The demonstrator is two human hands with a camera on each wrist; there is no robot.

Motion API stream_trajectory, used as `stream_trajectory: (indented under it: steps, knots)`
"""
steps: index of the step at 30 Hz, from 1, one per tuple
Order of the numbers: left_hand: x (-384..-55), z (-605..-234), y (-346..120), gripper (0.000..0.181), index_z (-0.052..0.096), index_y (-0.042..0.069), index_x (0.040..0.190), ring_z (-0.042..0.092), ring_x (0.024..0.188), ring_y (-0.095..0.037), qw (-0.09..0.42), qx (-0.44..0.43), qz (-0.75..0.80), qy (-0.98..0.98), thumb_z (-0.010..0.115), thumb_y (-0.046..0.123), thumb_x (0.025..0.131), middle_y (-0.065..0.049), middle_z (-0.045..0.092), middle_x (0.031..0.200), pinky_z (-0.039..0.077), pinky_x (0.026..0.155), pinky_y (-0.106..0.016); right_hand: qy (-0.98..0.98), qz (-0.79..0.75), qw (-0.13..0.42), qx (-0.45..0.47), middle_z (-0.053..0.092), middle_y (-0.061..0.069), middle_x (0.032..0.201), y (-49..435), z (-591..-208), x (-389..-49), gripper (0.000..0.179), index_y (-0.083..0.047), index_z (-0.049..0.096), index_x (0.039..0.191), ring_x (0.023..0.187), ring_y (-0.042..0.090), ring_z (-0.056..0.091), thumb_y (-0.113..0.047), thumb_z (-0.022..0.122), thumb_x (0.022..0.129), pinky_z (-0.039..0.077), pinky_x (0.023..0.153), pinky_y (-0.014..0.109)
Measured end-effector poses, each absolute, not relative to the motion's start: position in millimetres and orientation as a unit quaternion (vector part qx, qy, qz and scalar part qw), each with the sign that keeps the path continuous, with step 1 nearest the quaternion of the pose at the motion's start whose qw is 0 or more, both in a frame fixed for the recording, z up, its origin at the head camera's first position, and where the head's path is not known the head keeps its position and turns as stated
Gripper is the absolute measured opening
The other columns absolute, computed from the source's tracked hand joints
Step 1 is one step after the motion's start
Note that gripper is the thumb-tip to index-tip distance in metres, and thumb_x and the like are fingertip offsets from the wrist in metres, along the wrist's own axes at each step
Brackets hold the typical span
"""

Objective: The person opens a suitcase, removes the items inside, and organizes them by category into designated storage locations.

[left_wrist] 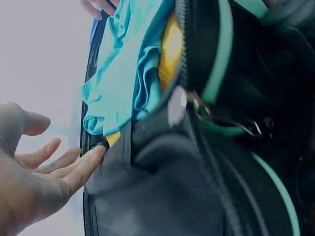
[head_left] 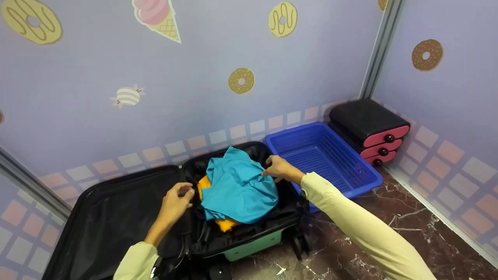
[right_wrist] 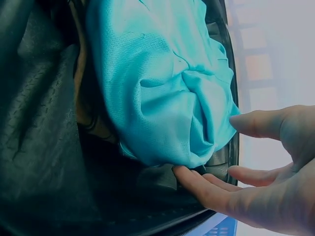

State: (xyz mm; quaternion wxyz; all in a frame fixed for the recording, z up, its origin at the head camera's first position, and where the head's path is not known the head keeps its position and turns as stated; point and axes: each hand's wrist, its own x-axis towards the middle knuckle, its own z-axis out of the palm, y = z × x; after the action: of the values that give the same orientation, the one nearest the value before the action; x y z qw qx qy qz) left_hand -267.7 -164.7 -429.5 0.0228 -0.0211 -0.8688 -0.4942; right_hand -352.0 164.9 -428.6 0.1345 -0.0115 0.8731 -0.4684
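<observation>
A crumpled turquoise cloth garment (head_left: 241, 190) lies over a yellow-orange cloth (head_left: 225, 224) in the right half of an opened black suitcase (head_left: 116, 217) with mint-green trim. My right hand (head_left: 283, 169) is at the garment's right side. In the right wrist view its thumb and fingers are spread, fingertips right at the fabric's edge. My left hand (head_left: 175, 202) hovers by the suitcase hinge, left of the garment. In the left wrist view the fingers of the left hand (left_wrist: 44, 172) are loosely extended and hold nothing. The yellow cloth is mostly hidden.
A blue plastic basket (head_left: 367, 179) stands right of the suitcase, against the wall. Beyond it in the corner is a small black drawer box (head_left: 362, 116) with pink fronts. Patterned walls (head_left: 202, 89) rise behind; the floor (head_left: 350, 237) is dark red marble.
</observation>
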Motion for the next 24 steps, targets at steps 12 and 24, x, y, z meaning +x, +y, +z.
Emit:
stream_trajectory:
  steps: [12, 24]
  knots:
    - [-279.0, -443.4, -135.3, 0.045, 0.052, -0.015, 0.141, 0.070, 0.102, -0.039, -0.044, 0.002, -0.469, -0.882, 0.057, 0.010, 0.105, -0.035, 0.063, 0.128, 0.062, 0.082, -0.040, 0.851, -0.495, 0.174, -0.008, 0.065, 0.023, 0.107, 157.9, -445.2, -360.1, 0.069, 0.017, 0.040, 0.146, 0.082, 0.024, 0.070, 0.002, 0.074, 0.089, 0.065, 0.084, 0.038]
    - [-282.9, -458.2, -122.6, 0.058, 0.047, -0.019, 0.142, 0.069, 0.103, -0.046, -0.051, 0.022, -0.460, -0.886, 0.070, 0.010, 0.097, -0.042, 0.055, 0.133, 0.061, 0.088, -0.049, 0.853, -0.484, 0.197, 0.004, 0.058, 0.012, 0.096, 156.9, -457.5, -362.8, 0.076, 0.011, 0.041, 0.151, 0.073, 0.016, 0.059, -0.004, 0.081, 0.088, 0.061, 0.074, 0.032]
